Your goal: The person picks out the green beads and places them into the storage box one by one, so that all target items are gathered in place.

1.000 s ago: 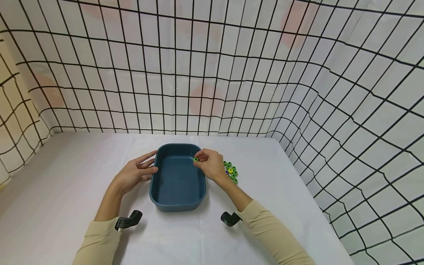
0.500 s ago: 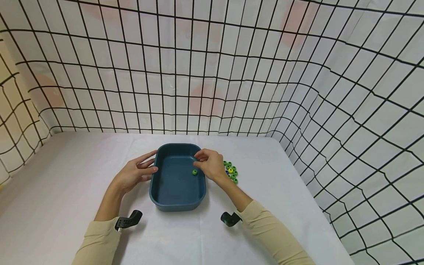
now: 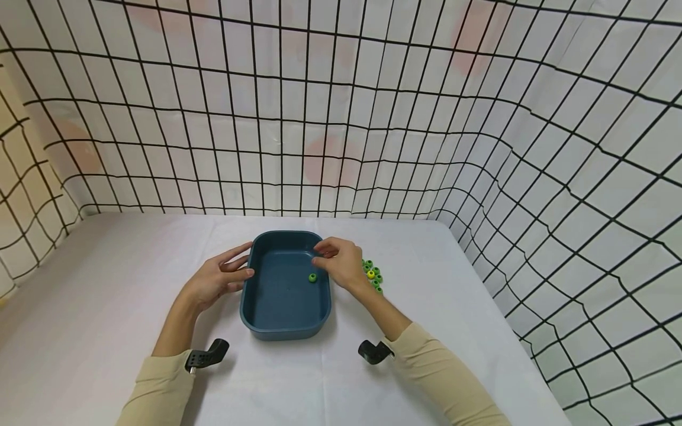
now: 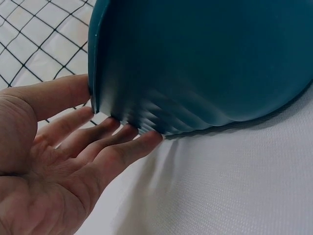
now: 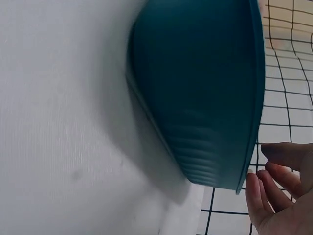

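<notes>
A blue-green tray [image 3: 285, 296] holds one green bead [image 3: 312, 278] near its right wall. The left hand [image 3: 210, 283] touches the tray's left side; in the left wrist view the left hand's [image 4: 73, 156] thumb meets the rim and its fingertips rest along the outer wall [image 4: 195, 63]. Over the tray's upper right rim is the right hand [image 3: 343, 263], fingers slightly bent and apart, with nothing between them. In the right wrist view, the right hand [image 5: 283, 191] is beside the rim. Green beads and a yellow bead [image 3: 371, 274] lie right of the right hand, which partly hides the group.
A white cloth [image 3: 453, 355] covers the table. Black wire mesh [image 3: 282, 124] stands along the back and both sides. Each sleeve carries a black wrist device, one near the left forearm [image 3: 208, 354] and one near the right [image 3: 375, 352].
The right hand has let go of the green bead, which dropped into the tray and now lies on its floor. The right hand has since shifted slightly right. The left hand has stayed in place.
</notes>
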Demonstrator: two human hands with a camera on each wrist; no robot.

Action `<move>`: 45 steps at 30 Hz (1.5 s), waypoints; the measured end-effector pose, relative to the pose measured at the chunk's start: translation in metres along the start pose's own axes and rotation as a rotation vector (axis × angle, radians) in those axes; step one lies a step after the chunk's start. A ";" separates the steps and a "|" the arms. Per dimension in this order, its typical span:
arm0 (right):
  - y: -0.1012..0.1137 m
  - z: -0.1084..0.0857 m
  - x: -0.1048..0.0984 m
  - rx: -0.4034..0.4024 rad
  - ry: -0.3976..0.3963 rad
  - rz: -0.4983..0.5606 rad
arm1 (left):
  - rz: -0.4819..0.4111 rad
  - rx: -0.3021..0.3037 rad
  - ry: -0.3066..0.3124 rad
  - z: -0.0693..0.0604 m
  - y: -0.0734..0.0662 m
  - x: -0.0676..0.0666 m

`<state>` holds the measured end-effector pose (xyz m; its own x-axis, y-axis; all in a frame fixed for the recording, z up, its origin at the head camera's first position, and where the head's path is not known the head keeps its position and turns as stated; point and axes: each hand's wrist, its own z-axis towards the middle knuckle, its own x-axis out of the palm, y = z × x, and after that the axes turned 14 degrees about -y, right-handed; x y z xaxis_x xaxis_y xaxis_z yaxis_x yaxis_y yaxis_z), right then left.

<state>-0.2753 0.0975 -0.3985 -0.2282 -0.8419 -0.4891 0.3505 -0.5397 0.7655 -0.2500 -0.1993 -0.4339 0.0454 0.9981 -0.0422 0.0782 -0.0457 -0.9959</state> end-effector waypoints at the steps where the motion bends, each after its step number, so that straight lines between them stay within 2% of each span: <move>1: 0.000 0.000 -0.002 0.002 0.000 -0.002 | -0.001 -0.002 -0.003 0.000 0.000 0.000; 18: -0.015 0.000 -0.034 0.053 -0.024 -0.083 | 0.013 0.012 -0.002 -0.003 0.000 -0.003; 27: -0.034 -0.004 -0.055 0.078 -0.019 -0.134 | 0.005 0.009 -0.007 -0.004 0.000 -0.004; 45: -0.074 -0.029 -0.096 0.166 0.041 -0.219 | 0.002 0.003 -0.005 0.000 -0.001 0.001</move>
<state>-0.2528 0.2182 -0.4201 -0.2438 -0.7068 -0.6641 0.1428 -0.7035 0.6962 -0.2495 -0.1982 -0.4334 0.0406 0.9982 -0.0445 0.0747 -0.0475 -0.9961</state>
